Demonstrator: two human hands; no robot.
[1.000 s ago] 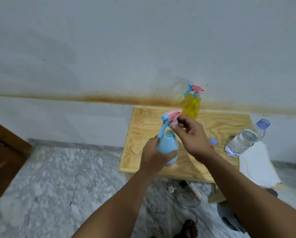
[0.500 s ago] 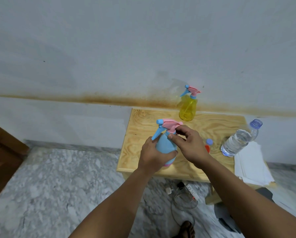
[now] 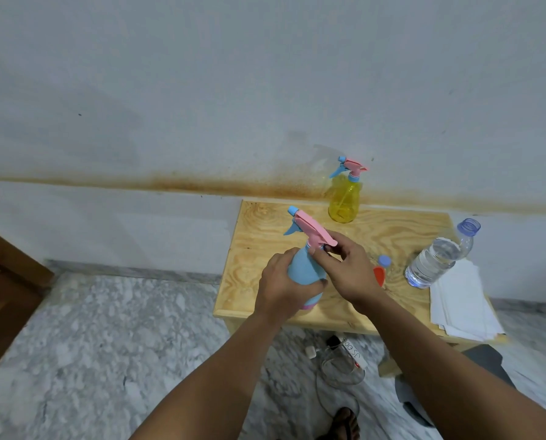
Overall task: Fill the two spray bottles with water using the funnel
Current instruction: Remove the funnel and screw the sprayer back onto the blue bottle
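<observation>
A blue spray bottle [image 3: 304,268] with a pink trigger head [image 3: 313,231] stands at the near left of the wooden table [image 3: 392,236]. My left hand [image 3: 284,285] grips its body. My right hand [image 3: 349,269] pinches the collar under the pink head. A yellow spray bottle [image 3: 344,201] with its own pink and blue head stands at the back by the wall. The red funnel [image 3: 380,275] peeks out behind my right hand, mostly hidden. A clear water bottle [image 3: 436,260], open at the top, leans at the right.
A small blue cap [image 3: 384,260] lies beside the funnel. White papers [image 3: 459,300] hang over the table's right edge. Under the table lie a cable, a small white box [image 3: 354,352] and a dark object [image 3: 484,360]. A brown door [image 3: 2,293] is at the left.
The pink head has turned on the blue bottle, its nozzle now pointing up and to the back left. My right hand's fingers shifted from the head's top down to its collar.
</observation>
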